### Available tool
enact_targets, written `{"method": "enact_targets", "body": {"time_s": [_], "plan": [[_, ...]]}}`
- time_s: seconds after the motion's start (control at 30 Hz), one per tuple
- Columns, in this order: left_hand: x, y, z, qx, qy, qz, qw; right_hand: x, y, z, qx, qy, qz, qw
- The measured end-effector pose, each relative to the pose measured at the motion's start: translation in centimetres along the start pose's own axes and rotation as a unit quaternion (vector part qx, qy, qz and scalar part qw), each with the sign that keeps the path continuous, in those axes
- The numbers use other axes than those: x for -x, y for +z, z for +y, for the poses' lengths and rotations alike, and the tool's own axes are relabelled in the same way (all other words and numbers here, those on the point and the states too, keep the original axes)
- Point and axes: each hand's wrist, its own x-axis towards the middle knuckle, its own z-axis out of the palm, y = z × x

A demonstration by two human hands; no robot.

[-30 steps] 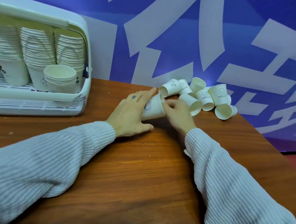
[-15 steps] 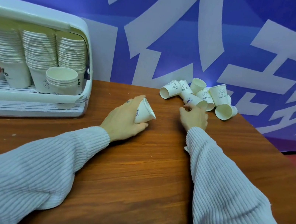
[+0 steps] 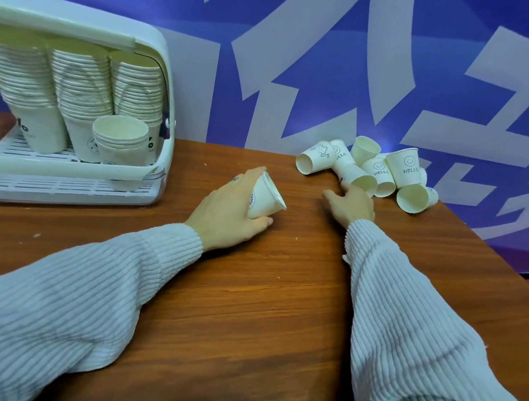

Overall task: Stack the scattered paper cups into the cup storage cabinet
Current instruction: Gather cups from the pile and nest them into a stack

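Note:
My left hand (image 3: 228,210) grips a white paper cup (image 3: 265,197) lying on its side on the wooden table, mouth toward the right. My right hand (image 3: 352,204) reaches into a heap of several scattered paper cups (image 3: 373,170) at the table's back right, its fingertips touching the nearest lying cup (image 3: 360,179); whether they curl round it is hidden. The white cup storage cabinet (image 3: 166,87) stands open at the left, with three tall cup stacks (image 3: 79,91) and one short stack (image 3: 119,139) in front.
The wooden table (image 3: 240,300) runs to an edge on the right, with red floor beyond. A blue wall with large white characters stands right behind the cups and the cabinet. The cabinet's slatted tray sticks out toward me.
My two hands have parted: the left one drew the cup back toward me and the cabinet side, and the right one reached out to the heap of cups.

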Motion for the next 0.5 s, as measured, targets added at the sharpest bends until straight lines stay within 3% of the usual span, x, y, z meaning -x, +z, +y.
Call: {"method": "enact_targets", "body": {"time_s": [0.23,0.37,0.5], "plan": [[0.3,-0.6,0.3,0.002,0.000,0.011,1.000,2.8,0.3,-1.6,-0.085,-0.081,0.163,0.980],[1.4,-2.1,1.2,0.020,0.015,0.037,0.999,6.4,-1.4,-4.9,-0.183,-0.146,0.184,0.955],[3.3,-5.3,1.3,0.086,0.000,0.132,0.988,10.3,-2.5,-10.3,-0.303,-0.226,0.152,0.913]]}}
